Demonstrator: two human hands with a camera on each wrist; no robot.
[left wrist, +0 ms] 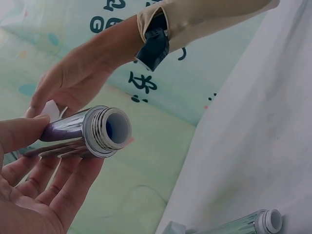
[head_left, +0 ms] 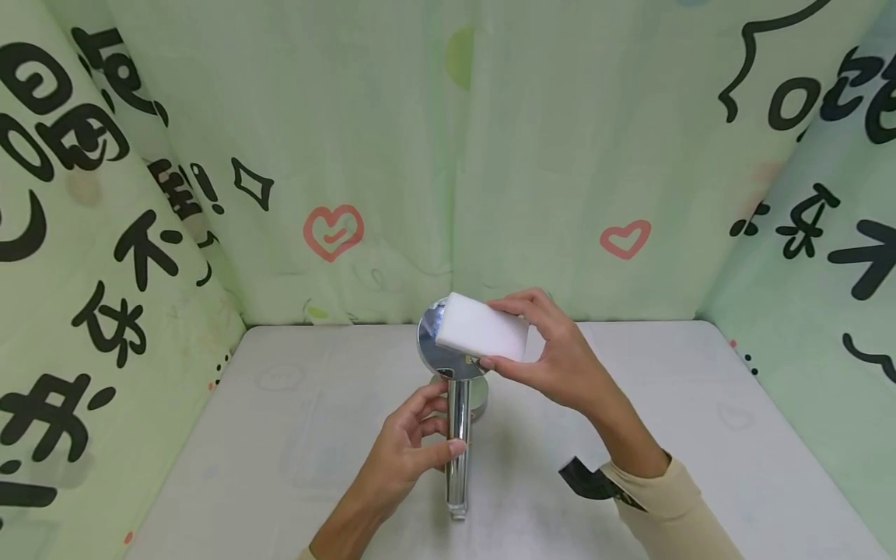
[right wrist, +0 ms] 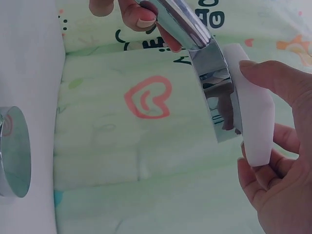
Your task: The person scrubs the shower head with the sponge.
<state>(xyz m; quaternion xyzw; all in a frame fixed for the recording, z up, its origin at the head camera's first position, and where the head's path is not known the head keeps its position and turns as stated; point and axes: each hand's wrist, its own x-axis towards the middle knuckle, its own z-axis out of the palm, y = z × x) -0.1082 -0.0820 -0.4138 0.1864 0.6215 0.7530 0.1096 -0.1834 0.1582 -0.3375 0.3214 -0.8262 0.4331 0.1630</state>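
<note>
Holding the chrome shower head [head_left: 458, 408] up above the white table [head_left: 336, 435], disc at the far end, handle running back toward the person, with the left hand [head_left: 411, 447] gripping the shaft: thumb laid across the front, fingers curled behind. And on the other side, pinching a white block [head_left: 483, 328] between thumb and fingers of the right hand [head_left: 565, 364], lapping it over the disc and, in the right wrist view, apparently touching there. Likely stiff and slick in that polished chrome; probably moderate in weight, perhaps lighter than suggested by the shine, judging from the hollow threaded end [left wrist: 111, 129] in the left wrist view. Best to take hold around mid-handle, firmly, thumb opposing fingers; could well roll in a loose grasp, being top-heavy by the look of that wide disc. Probably feather-light and foam-soft, in the block's case: better pinched across opposite edges, gently enough not to dent or tear. Worth sparing the shiny finish from scratches too. Also visible down on the table, below the raised one: another round chrome piece [right wrist: 17, 151].
</note>
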